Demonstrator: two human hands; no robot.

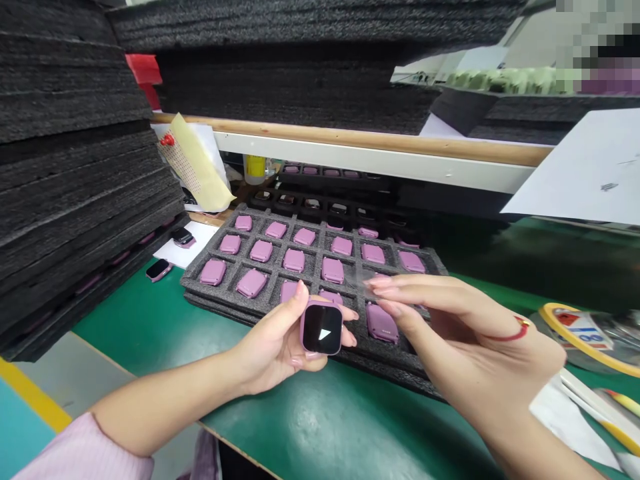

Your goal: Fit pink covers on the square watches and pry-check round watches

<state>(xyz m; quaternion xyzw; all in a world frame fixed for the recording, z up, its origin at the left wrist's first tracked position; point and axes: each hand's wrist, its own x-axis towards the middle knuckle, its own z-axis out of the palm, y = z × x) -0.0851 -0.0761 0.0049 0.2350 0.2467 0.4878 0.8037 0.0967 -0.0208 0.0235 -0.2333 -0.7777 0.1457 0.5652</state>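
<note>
Overall, hazards noted from large to small. Left foam stack (80, 153): tall and close on the left side; a bump from an elbow could shift it, I judge. Green bench (305, 427): smooth and shiny, lying bare below the left hand (277, 340), so a dropped part would likely strike a hard face. Foam tray (231, 287): its near edge sits just beyond the hands; a dipping wrist could nudge the watch bodies (383, 323) in their pockets. Smallest item, the clear film (361, 279): thin, hard to see against the dark foam; it could crease, pick up dust or cling to skin if the fingertips touch its face. Cause in each case: crowded working space and light, slippery parts.

Positions. Left hand grasps the watch (323, 328) by its sides, thumb on the far left edge, fingers around behind and to the right; dark screen turned up, with a white triangle on it (icon or reflection, cannot tell). Right hand (480, 333) pinches the film between thumb and fingertips, over the tray. The watch lies to the left of the right fingertips and slightly nearer, apart from them; film and screen do not appear to touch.
</note>
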